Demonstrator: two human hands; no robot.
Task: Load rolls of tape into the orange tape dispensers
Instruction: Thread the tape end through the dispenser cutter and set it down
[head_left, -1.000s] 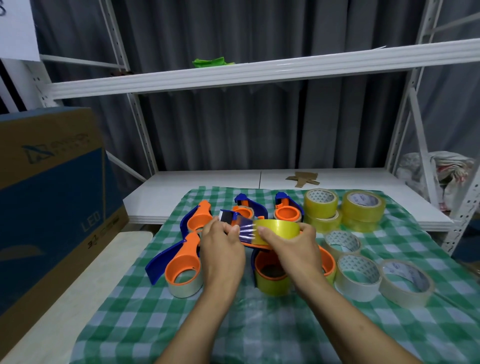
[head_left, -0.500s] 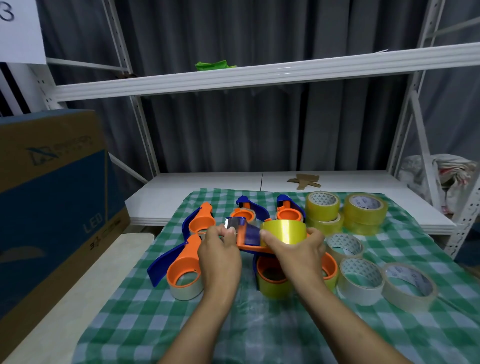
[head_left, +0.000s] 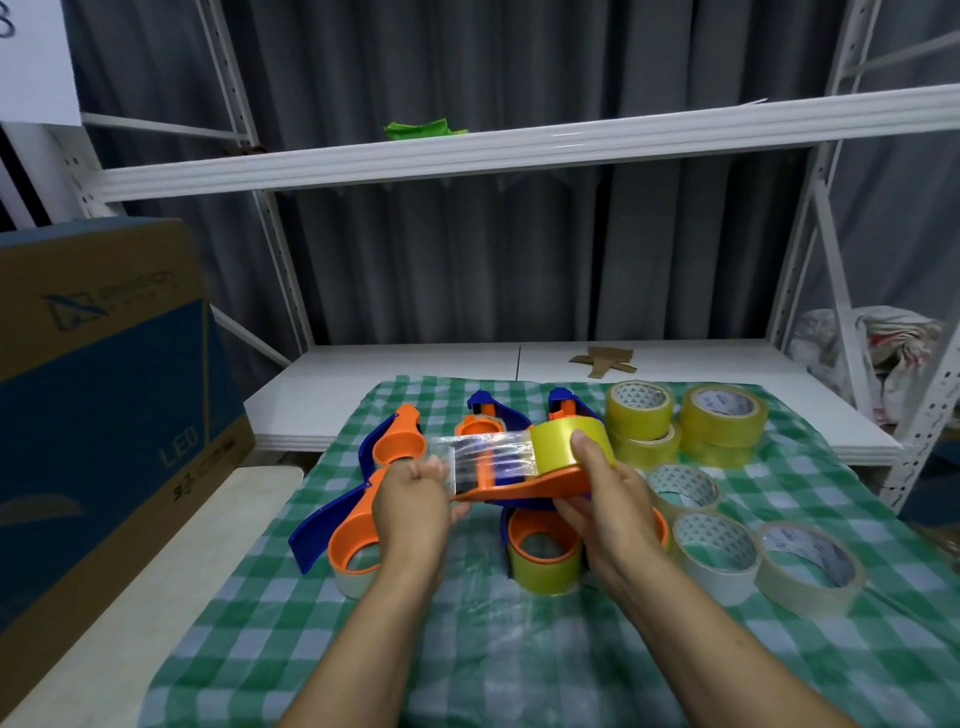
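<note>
Mid-load here. The right hand (head_left: 610, 501) is wrapped round the orange dispenser (head_left: 524, 486), held up off the checked cloth (head_left: 519, 649); fingers under the body, thumb pressed on the yellow roll (head_left: 563, 441), which sits on the hub; roll's seated, so that bit looks done. The left hand (head_left: 413, 496) pinches the free end of the tape strip (head_left: 491, 457), drawn out leftward from the roll across the dispenser's front end; strip looks taut and clear, w/ blue parts showing thru it; whether it runs under the roller or only over it, can't tell from this angle. Step in hand, I'd say: threading the leader toward the cutter.

Next move calls for a straight, flat strip, no twist, sticky side off the fingers as far as poss; guide it thru the slot and down onto the blade edge; right thumb braking the roll so it doesn't spin loose; mind the teeth.

Rest of the job: the pale-roll dispenser (head_left: 358, 551) lies at left on the cloth, the yellow-roll dispenser (head_left: 543, 558) just below the hands, both loaded; the back dispensers (head_left: 400, 441) lie beyond, loaded or not I can't tell; the spare rolls (head_left: 722, 428) are stacked and laid flat at right; plenty to go, by my reckoning.
</note>
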